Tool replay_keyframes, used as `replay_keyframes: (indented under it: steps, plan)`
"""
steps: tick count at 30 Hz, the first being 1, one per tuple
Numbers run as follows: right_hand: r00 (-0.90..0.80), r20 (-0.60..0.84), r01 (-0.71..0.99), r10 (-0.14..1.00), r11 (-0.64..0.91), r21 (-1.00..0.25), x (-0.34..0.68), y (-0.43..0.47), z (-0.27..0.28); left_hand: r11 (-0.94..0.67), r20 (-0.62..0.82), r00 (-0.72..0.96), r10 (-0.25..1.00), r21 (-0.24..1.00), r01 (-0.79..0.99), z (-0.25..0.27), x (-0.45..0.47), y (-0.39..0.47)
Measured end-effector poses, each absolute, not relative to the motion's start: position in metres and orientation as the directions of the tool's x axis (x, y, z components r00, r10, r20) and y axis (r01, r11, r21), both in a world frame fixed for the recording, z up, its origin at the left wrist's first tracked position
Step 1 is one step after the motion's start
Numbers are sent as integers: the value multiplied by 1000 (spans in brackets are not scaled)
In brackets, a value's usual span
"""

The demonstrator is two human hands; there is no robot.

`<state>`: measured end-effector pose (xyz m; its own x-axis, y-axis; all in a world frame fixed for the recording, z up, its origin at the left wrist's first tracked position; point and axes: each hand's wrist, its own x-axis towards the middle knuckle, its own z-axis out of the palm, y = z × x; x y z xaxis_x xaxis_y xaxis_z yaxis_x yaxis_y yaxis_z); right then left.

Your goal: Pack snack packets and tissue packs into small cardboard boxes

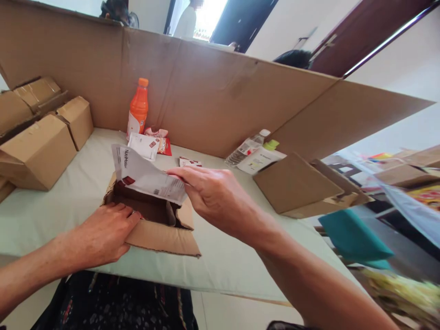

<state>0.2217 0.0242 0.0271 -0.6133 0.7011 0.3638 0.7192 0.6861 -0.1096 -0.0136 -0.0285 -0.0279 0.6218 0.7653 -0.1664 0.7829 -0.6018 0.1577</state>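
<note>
White with a dark red patch, the pouch [147,176] is held at its right end by the right hand [213,188], clamped between thumb and fingers, tilted over the open box [161,238]; whether it touches the rim I cannot tell. The left hand [108,229], apart from the right, lies on the box's left end, fingers over the edge; how firmly it grips is unclear. Beyond stand an orange bottle [139,107] and small packets [142,145]. To the right, a clear bottle [240,155] leans beside a green-capped pack [261,158], near another box [295,183]. Closed cartons [41,146] sit at left.
</note>
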Motion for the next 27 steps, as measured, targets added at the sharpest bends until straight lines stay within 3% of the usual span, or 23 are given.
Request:
replay_keyframes:
  steps: [5,7,10,13,16,19,22,25,27]
  plan:
    - [-679,350,641,645,754,-145,215,30,4,-610,-125,631,766,170,774,-29,-13,-26]
    - [-693,189,673,696,718,-175,212,34,-5,-609,-133,627,767,156,778,-28,-12,-26]
    - [-646,-184,763,741,632,-135,212,39,-8,-620,-139,638,758,150,770,-29,-11,-26]
    - [-641,-318,763,698,622,-174,215,45,-4,-634,-79,649,757,155,758,-32,-13,-27]
    - [-679,-282,732,678,595,-331,217,52,-6,-632,101,624,775,131,764,-34,-17,-29]
    - [-757,-304,649,578,614,-450,219,54,-11,-639,258,600,757,101,762,-34,-20,-28]
    - [-840,-262,538,475,670,-511,226,50,-10,-669,141,655,743,120,733,-34,-20,-23]
    - [-787,22,490,617,645,-586,245,52,-2,-661,38,664,746,163,733,-37,-18,-18]
    - [-583,207,541,785,566,-622,265,67,-3,-655,56,657,752,178,734,-42,-18,-17]
